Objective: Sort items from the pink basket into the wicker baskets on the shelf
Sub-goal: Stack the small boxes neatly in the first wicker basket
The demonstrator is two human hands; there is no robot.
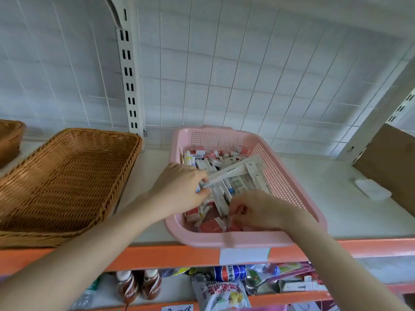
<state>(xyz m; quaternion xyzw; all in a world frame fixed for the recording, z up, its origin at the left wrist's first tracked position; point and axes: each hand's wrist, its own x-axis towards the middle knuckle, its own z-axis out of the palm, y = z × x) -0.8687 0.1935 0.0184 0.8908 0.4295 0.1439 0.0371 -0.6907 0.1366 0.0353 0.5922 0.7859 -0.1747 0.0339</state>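
Bare hands, bare forearms
Left hand (179,187) and right hand (253,209) are uncovered; left forearm (94,241) at 8 o'clock and right forearm (336,261) at 4 o'clock are bare.

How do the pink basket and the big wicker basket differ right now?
Pink basket is perforated plastic; big wicker basket is woven brown cane. Pink basket holds a heap of small packets; big wicker basket looks empty. Shared: both rectangular, side by side on the same shelf.
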